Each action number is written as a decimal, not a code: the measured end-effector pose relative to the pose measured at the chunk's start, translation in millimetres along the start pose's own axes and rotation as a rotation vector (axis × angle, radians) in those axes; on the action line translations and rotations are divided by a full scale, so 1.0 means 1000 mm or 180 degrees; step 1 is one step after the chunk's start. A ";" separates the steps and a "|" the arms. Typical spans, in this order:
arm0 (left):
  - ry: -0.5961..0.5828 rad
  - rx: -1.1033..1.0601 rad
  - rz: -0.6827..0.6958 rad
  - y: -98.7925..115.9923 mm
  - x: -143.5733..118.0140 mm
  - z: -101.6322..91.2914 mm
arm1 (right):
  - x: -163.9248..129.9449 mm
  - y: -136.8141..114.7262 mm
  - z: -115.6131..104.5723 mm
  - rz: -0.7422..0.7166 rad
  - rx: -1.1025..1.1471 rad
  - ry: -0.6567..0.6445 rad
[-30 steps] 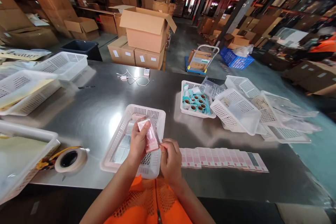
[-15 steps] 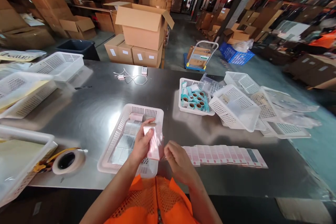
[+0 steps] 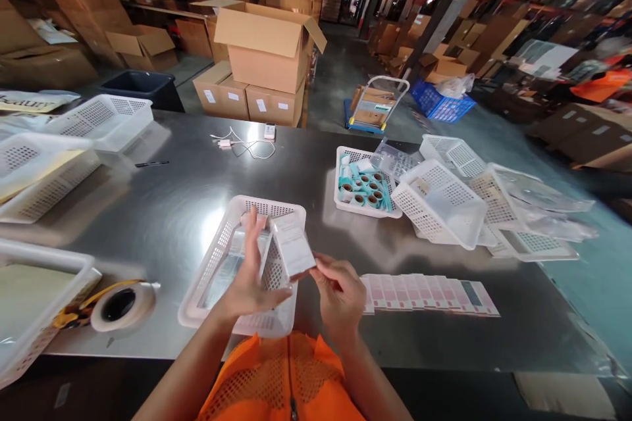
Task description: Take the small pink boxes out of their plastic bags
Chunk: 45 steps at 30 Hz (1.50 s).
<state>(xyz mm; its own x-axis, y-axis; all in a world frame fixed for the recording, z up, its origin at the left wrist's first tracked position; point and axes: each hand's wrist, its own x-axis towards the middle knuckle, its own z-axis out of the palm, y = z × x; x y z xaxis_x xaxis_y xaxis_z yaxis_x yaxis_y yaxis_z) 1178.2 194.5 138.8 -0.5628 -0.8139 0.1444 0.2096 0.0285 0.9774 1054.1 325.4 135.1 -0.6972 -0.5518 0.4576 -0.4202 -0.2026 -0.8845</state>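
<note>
White, flat and rectangular, a small carton in a clear plastic sleeve (image 3: 293, 247) sits pinched at its near end in the grip of the right hand (image 3: 340, 291). The left hand (image 3: 248, 279) is open, palm against the carton's left side, over a white perforated plastic basket (image 3: 212, 263). It looks light, stiff and slippery in its film, so the edges seem the best hold. Right of the grip, roughly a dozen pink flat packets (image 3: 427, 293) lie in one overlapping row on the steel bench (image 3: 172, 204). One tape roll (image 3: 121, 306) lies left.
</note>
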 end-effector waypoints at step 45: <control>-0.0819 -0.2045 -0.2129 0.001 -0.007 0.002 | 0.041 0.010 -0.003 0.0943 0.1102 -0.1472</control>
<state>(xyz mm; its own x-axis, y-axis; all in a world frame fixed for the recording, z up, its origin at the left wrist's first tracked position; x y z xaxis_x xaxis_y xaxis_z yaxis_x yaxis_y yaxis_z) 1181.2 201.3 139.0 -0.8670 -0.3918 -0.3080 0.1364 -0.7809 0.6096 1019.6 303.7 145.0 -0.4003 -0.9002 0.1717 0.0168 -0.1946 -0.9807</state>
